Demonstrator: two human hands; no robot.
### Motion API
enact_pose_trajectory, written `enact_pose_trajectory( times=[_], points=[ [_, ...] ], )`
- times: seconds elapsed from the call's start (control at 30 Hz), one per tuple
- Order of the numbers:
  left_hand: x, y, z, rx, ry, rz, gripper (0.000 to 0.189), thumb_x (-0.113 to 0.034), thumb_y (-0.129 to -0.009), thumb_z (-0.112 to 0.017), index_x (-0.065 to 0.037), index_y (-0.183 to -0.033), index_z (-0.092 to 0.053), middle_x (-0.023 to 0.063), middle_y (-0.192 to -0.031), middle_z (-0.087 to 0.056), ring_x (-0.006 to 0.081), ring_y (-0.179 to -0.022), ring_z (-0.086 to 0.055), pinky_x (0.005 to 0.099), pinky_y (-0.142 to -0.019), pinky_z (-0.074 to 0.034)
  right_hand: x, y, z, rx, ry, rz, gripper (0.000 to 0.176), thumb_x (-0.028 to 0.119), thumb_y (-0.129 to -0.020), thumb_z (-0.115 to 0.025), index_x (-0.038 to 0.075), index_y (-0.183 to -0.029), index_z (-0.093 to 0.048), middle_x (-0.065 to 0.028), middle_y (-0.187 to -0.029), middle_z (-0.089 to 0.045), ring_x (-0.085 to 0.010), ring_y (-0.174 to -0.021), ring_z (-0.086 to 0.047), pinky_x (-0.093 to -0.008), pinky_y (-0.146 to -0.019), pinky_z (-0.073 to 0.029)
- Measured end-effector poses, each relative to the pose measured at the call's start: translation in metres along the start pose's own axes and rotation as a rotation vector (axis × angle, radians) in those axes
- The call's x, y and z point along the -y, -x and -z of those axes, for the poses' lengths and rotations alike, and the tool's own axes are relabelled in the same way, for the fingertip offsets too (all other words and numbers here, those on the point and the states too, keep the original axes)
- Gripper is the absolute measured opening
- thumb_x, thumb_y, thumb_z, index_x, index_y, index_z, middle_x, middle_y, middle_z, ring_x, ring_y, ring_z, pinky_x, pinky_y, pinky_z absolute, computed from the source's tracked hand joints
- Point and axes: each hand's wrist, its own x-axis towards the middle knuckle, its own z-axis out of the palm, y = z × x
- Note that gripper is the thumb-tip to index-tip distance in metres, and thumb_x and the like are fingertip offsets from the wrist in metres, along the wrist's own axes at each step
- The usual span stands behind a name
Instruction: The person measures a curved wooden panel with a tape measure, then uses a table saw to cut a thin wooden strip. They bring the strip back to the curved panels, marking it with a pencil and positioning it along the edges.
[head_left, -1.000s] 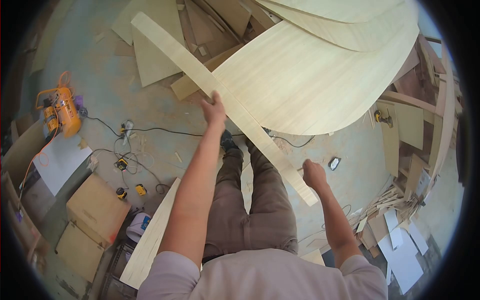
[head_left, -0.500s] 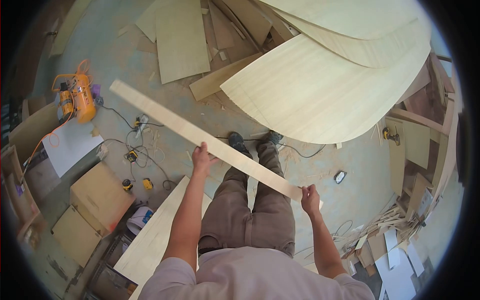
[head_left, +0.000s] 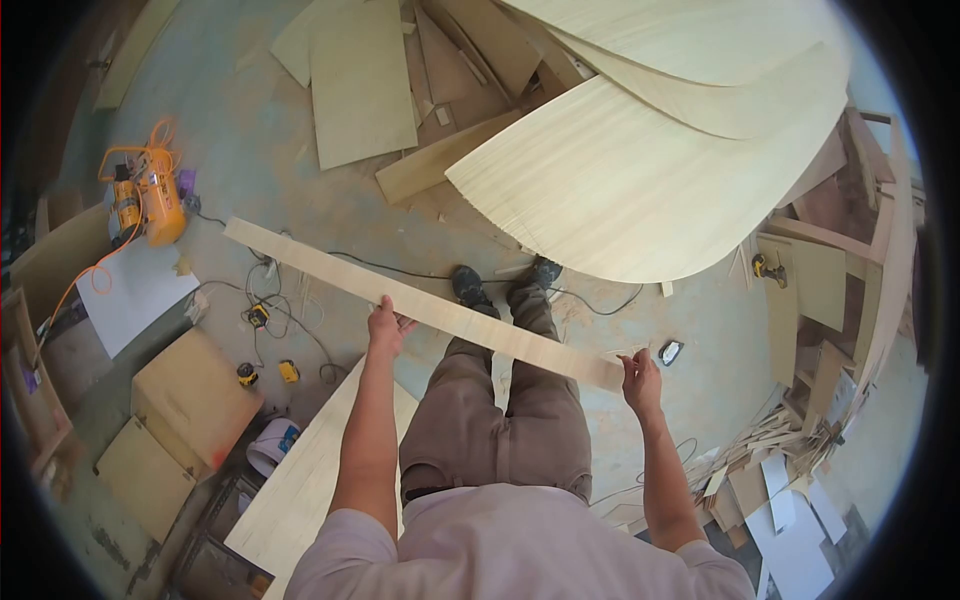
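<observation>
One long plywood strip [head_left: 465, 325], nearer the body than the rounded plywood sheet [head_left: 640, 190], is pinched near mid-length by the left hand [head_left: 386, 328] and at one end by the right hand [head_left: 643, 384] — hands apart, probably for balance. Left of that sheet: an orange air compressor [head_left: 162, 198].

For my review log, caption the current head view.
Left hand and right hand hold a pale wooden strip in front of a large round-edged panel.
</observation>
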Motion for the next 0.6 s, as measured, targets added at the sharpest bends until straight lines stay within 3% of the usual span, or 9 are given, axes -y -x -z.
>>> enact_pose_trajectory(
  times=[0.23, 0.37, 0.4, 0.5, 0.6],
  points=[
    [0.026, 0.027, -0.025, 0.087, -0.021, 0.043, 0.050, -0.047, -0.106, -0.040, -0.008, -0.136, -0.045, 0.0139, -0.129, -0.059, 0.0316, -0.117, -0.060, 0.0554, -0.101, -0.049, -0.007, 0.022, 0.014, 0.056, -0.280, -0.187, 0.008, 0.008, -0.093, -0.060, 0.001, -0.092, -0.056, -0.0166, -0.075, -0.068, -0.0285, -0.067, -0.068, -0.0381, -0.060, -0.051],
    [0.033, 0.052, -0.040, 0.185, -0.034, 0.059, 0.050, -0.048, -0.106, -0.040, -0.007, -0.136, -0.045, 0.0139, -0.126, -0.059, 0.0312, -0.114, -0.061, 0.0542, -0.101, -0.049, -0.001, 0.032, 0.017, 0.088, -0.175, -0.169, 0.010, 0.006, -0.088, -0.063, -0.001, -0.088, -0.055, -0.0150, -0.072, -0.068, -0.0237, -0.068, -0.069, -0.0365, -0.062, -0.053],
    [0.033, 0.058, -0.044, 0.214, -0.040, 0.063, 0.050, -0.048, -0.106, -0.040, -0.007, -0.136, -0.045, 0.0138, -0.126, -0.059, 0.0311, -0.113, -0.061, 0.0539, -0.100, -0.050, 0.002, 0.030, 0.018, 0.131, -0.218, -0.248, 0.010, 0.004, -0.086, -0.063, 0.000, -0.091, -0.054, -0.0124, -0.075, -0.067, -0.0226, -0.070, -0.069, -0.0370, -0.063, -0.054],
    [0.029, 0.074, -0.052, 0.220, -0.060, 0.074, 0.050, -0.047, -0.106, -0.040, -0.008, -0.136, -0.045, 0.0137, -0.127, -0.059, 0.0309, -0.114, -0.060, 0.0528, -0.100, -0.049, 0.054, 0.023, 0.050, 0.109, -0.875, -0.316, 0.014, 0.003, -0.086, -0.058, 0.003, -0.098, -0.053, -0.0091, -0.082, -0.063, -0.0201, -0.069, -0.065, -0.0352, -0.062, -0.052],
    [0.017, 0.086, -0.055, 0.237, -0.067, 0.072, 0.049, -0.048, -0.106, -0.042, -0.009, -0.137, -0.046, 0.0123, -0.130, -0.059, 0.0302, -0.117, -0.059, 0.0534, -0.103, -0.046, 0.151, 0.006, 0.139, 0.141, -1.158, -0.115, 0.018, 0.003, -0.088, -0.054, 0.003, -0.106, -0.054, -0.0025, -0.084, -0.056, -0.0096, -0.070, -0.052, -0.0264, -0.060, -0.043]
  ],
)
